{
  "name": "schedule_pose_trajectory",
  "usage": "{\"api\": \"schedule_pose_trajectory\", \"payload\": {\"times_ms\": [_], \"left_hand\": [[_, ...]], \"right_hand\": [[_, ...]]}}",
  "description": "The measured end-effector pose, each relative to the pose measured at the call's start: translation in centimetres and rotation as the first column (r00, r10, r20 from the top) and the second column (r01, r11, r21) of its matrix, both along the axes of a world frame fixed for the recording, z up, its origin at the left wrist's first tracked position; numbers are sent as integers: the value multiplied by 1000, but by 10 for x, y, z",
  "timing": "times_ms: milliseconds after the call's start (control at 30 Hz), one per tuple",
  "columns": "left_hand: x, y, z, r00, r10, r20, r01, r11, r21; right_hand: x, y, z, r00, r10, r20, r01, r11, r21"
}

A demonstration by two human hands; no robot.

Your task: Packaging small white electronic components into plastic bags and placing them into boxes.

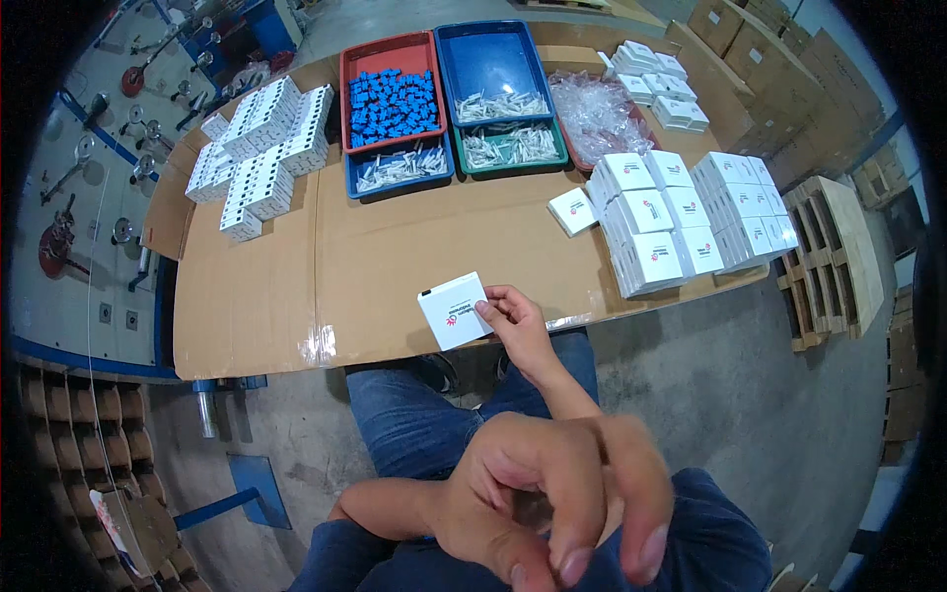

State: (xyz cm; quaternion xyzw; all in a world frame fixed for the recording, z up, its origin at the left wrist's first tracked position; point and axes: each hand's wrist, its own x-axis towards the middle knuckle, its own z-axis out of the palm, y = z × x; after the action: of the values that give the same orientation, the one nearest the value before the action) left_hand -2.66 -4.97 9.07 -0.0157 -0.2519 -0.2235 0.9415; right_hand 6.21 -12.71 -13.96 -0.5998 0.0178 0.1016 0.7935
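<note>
My right hand (518, 321) grips a flat white square box (456, 314) by its right side, thumb on the printed face. The box is tilted above the near edge of the cardboard-covered table (395, 252), with a small dark mark at its upper left corner. Close to the camera, my left hand (557, 493) is raised over my lap, its fingers bent but apart. Nothing shows between its fingers, and it hides part of my right forearm.
Stacked white boxes (651, 222) stand at the right, a single box (572, 211) beside them. Other white boxes (261, 148) are piled at far left. Trays hold blue parts (395, 107), small white pieces (501, 107) and clear plastic bags (602, 118). Wooden pallets (838, 257) stand right.
</note>
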Motion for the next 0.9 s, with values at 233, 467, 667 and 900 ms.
{"api": "schedule_pose_trajectory", "payload": {"times_ms": [233,467,667,900], "left_hand": [[-5,-2,20,987,129,97,-124,991,-56],[-36,-4,17,994,-69,-89,62,995,-80],[-28,-11,16,961,-274,-27,264,944,-197],[-27,-25,23,973,-230,17,217,887,-407]], "right_hand": [[-1,1,1,1000,7,12,-7,1000,4],[-2,2,1,1000,19,12,-19,1000,0],[-3,2,-1,999,6,31,-5,1000,-10],[-3,2,5,1000,11,-24,-11,1000,1]]}}
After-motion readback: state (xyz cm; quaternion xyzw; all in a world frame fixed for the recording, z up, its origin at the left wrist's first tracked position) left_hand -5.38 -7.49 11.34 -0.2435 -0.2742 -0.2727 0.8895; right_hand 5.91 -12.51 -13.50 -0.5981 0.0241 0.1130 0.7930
